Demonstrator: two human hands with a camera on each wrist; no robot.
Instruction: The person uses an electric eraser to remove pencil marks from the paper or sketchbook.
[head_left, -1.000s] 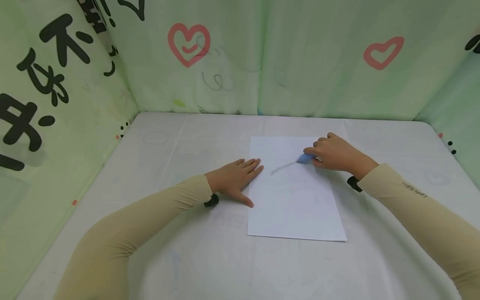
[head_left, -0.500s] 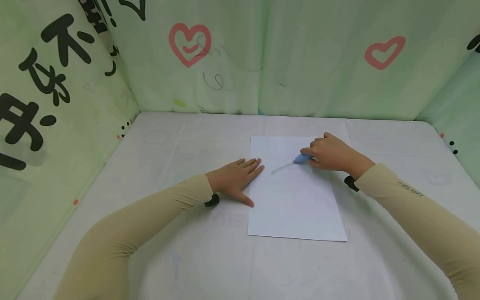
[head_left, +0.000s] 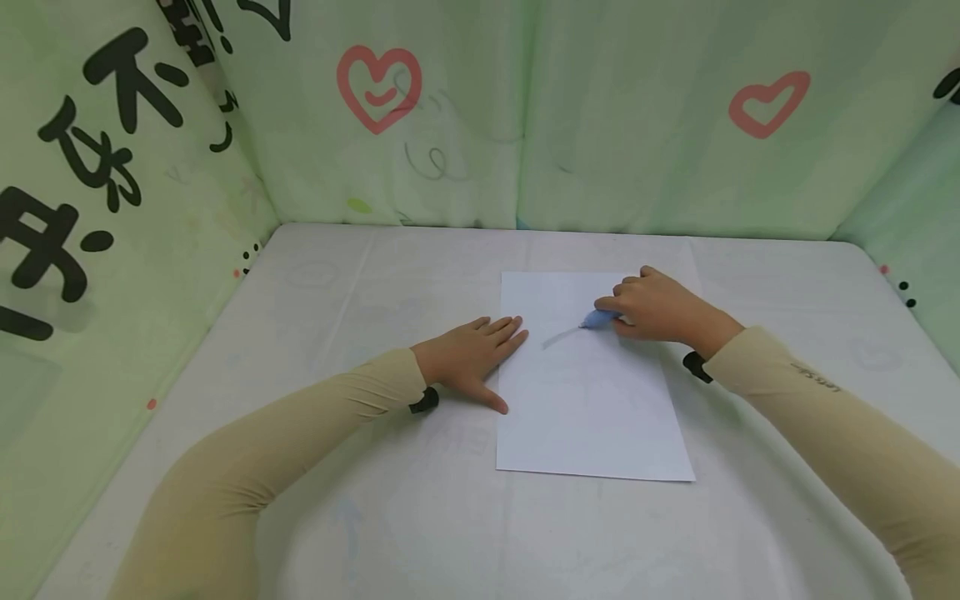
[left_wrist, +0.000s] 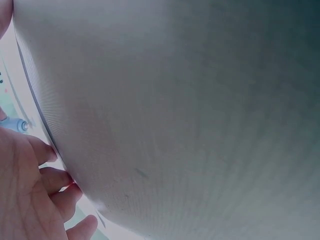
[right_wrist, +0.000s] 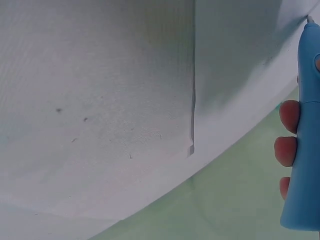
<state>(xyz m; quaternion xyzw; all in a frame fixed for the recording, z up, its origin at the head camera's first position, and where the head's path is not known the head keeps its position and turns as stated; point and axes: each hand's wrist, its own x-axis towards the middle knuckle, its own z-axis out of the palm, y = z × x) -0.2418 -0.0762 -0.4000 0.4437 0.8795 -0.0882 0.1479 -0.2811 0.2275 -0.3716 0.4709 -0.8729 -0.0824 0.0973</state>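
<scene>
Clearly, the blue pen-shaped tool (head_left: 597,317) looks light and stiff, a smooth plastic body that is probably a little slippery, so I judge it is best taken around the barrel, close to the tip. It sits right of the middle of the head view, its tip on the upper part of the sheet of paper (head_left: 592,408). The right hand (head_left: 660,308) has its fingers curled around it. The paper seems thin and easy to slide; the left hand (head_left: 468,358) lies flat with straight fingers at the paper's left edge. I count one tool, one sheet, one faint grey stroke (head_left: 558,337), two hands, and one white table (head_left: 375,517).
</scene>
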